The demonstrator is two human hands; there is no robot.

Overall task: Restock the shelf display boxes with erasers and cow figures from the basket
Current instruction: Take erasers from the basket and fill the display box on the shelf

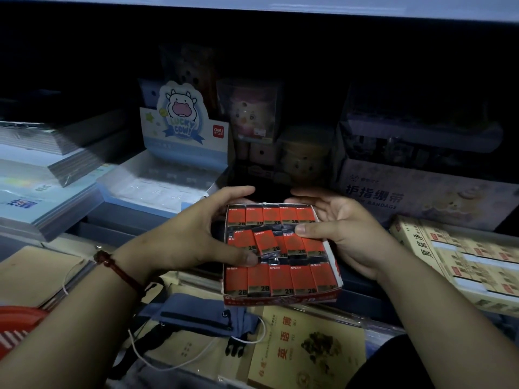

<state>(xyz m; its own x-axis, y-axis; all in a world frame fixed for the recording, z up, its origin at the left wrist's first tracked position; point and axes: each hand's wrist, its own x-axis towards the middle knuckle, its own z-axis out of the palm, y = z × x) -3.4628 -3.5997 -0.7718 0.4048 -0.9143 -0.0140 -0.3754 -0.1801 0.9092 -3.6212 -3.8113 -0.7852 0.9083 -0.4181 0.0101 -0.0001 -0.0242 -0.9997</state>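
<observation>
A red display box (280,300) packed with several red 2B erasers (302,277) is held in front of the shelf by both hands. My left hand (191,234) grips its left side, thumb lying over the middle row. My right hand (345,231) grips the right side, thumb on the erasers. One eraser (265,242) lies crooked on top of the middle row. Behind stands the Lucky Cow display box (185,130), its tray pale and dim. The red basket (19,324) shows at the lower left edge.
Stacked notebooks (42,175) lie at left. Small boxed figures (252,113) and a bandage carton (415,192) stand at the back of the dark shelf. Yellow boxed goods (463,262) are at right. Below lie a blue pouch (202,315) and yellow booklets (306,349).
</observation>
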